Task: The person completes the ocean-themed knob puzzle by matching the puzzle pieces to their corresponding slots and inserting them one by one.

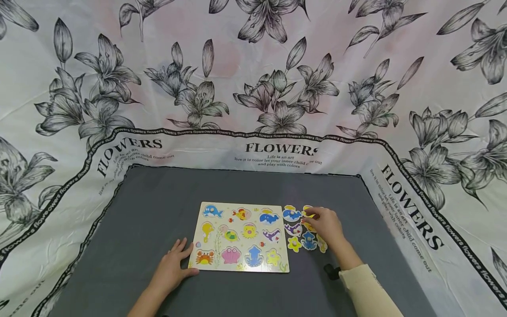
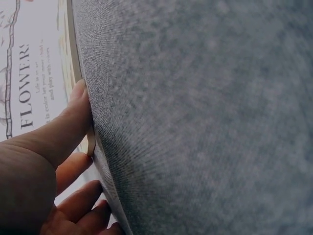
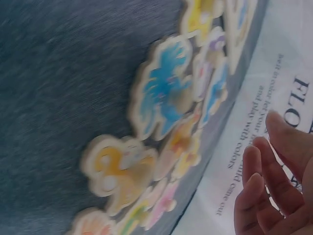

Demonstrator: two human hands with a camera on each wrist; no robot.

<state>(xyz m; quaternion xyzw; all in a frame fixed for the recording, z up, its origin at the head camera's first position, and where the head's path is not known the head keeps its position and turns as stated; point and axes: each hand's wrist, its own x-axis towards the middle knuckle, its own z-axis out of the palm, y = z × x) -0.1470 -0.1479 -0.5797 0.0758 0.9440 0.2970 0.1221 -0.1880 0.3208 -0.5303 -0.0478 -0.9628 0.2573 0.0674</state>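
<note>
Puzzle board (image 1: 240, 243) touches the spread left hand (image 1: 173, 263) — right hand (image 1: 328, 226) hangs, loosely curved, over pieces (image 1: 308, 241).

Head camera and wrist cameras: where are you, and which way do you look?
Head: worn on the head, facing forward and down at a pale rectangular wooden animal board; left fingers, right fingers and both forearms show.
Left wrist: worn there, facing along the board's edge and grey cloth; left fingers show.
Right wrist: worn there, facing the blue wooden squid piece; right fingers show.
Both head and right wrist show the squid piece.
</note>
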